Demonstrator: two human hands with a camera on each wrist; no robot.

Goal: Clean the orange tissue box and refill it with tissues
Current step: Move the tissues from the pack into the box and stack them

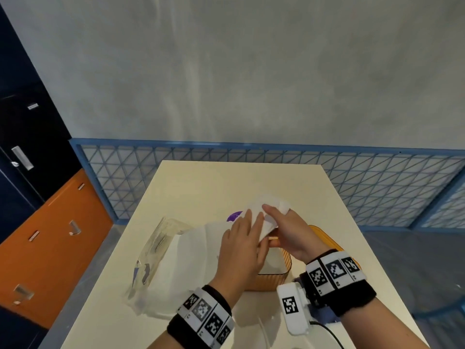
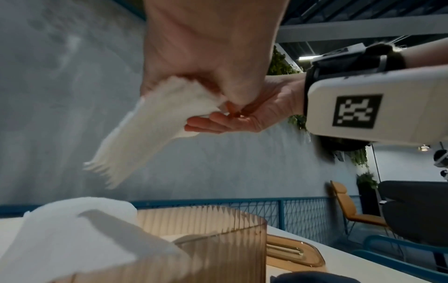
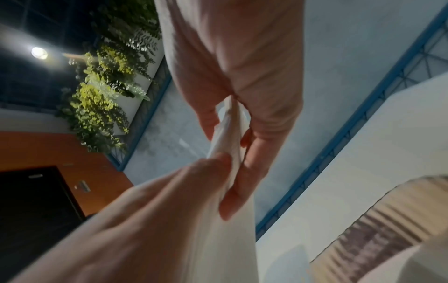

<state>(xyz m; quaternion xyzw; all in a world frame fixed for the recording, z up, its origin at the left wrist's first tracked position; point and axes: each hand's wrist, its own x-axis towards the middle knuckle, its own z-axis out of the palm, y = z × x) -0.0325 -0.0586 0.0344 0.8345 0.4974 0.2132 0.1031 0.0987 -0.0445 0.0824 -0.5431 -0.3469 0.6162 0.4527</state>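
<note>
Both hands hold a stack of white tissues (image 1: 273,206) in the air above the orange ribbed tissue box (image 1: 275,279), which stands open. My left hand (image 1: 251,222) lies along the stack's left side and pinches it from above (image 2: 155,122). My right hand (image 1: 270,215) grips the right end, thumb on top and fingers underneath (image 3: 230,130). The box's orange lid (image 1: 324,235) lies flat on the table behind my right wrist. In the left wrist view the box (image 2: 206,229) is below the hands, with the lid (image 2: 290,250) beside it.
More white tissue (image 1: 188,260) lies spread to the left of the box, over a clear plastic wrapper (image 1: 158,248). A purple item (image 1: 235,216) shows behind the hands. The cream table (image 1: 214,182) ends at a blue mesh railing (image 1: 352,177). Orange cabinets (image 1: 50,235) stand left.
</note>
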